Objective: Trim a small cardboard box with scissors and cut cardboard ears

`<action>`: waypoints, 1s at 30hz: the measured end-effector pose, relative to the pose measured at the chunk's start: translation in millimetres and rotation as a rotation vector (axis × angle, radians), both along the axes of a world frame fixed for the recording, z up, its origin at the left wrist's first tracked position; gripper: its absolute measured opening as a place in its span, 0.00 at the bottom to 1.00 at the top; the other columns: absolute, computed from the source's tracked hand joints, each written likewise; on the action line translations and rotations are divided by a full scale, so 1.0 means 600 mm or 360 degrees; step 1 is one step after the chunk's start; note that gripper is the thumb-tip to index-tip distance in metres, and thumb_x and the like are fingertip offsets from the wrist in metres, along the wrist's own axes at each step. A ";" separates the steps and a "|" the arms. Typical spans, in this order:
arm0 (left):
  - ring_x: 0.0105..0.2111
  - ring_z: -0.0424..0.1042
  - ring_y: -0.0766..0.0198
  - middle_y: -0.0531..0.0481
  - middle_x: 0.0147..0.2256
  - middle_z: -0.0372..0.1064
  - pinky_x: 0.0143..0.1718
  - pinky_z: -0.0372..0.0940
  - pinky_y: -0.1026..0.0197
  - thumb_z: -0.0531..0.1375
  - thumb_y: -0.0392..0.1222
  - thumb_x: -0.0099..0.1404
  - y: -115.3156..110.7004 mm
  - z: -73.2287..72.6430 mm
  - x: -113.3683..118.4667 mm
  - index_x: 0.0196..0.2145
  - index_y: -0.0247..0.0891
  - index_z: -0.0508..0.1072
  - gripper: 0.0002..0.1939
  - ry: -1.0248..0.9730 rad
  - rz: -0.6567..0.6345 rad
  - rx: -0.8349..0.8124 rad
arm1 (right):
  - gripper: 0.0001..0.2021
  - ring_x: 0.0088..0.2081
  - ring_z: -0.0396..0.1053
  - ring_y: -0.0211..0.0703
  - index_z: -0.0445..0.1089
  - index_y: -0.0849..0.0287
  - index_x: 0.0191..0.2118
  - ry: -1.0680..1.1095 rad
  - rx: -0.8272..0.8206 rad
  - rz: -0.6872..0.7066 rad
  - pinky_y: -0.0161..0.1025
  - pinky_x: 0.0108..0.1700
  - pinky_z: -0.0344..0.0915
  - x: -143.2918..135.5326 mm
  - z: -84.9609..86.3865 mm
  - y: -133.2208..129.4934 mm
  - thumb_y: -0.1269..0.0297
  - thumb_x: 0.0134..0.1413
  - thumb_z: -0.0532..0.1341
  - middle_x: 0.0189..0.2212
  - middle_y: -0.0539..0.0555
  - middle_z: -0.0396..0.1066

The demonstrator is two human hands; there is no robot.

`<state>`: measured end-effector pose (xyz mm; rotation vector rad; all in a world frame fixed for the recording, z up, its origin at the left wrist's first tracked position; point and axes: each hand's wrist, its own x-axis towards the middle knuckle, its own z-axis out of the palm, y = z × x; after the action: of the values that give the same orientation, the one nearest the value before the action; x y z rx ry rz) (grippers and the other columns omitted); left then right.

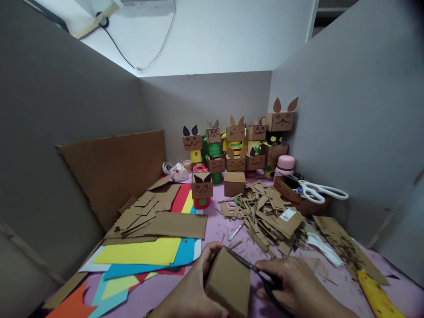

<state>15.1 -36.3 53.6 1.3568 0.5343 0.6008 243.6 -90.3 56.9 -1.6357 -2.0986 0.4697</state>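
A small brown cardboard box (pixel 232 278) is tilted close to me at the table's front. My left hand (pixel 202 282) wraps round its left side, with the thumb and fingers on its edges. In my right hand (pixel 289 280) are black-handled scissors (pixel 243 261), their blades lying along the box's upper right edge. Whether the blades are cutting into the cardboard I cannot tell. Beyond the box lies a heap of cardboard scraps (pixel 265 216). The underside of the box is hidden.
Cardboard animal figures (pixel 235 137) stand at the back, beside a plain box (pixel 234 183). Coloured paper (pixel 139 251) and cardboard sheets (pixel 179 224) lie left. At right are a pink bottle (pixel 285 165), white-handled scissors (pixel 319 191) and a yellow tube (pixel 377 293). Grey partitions (pixel 347 110) enclose the table.
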 end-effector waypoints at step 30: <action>0.50 0.61 0.44 0.44 0.48 0.61 0.48 0.56 0.48 0.74 0.41 0.31 0.009 -0.019 0.003 0.50 0.45 0.59 0.47 -0.0172 0.0117 -0.0050 | 0.07 0.26 0.72 0.46 0.75 0.54 0.31 0.0087 -0.0041 -0.0088 0.35 0.27 0.55 -0.003 -0.002 0.001 0.60 0.45 0.63 0.23 0.52 0.77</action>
<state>17.0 -30.9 42.4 1.2713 0.5054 0.7187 241.7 -89.7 55.6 -1.6720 -2.0102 0.5193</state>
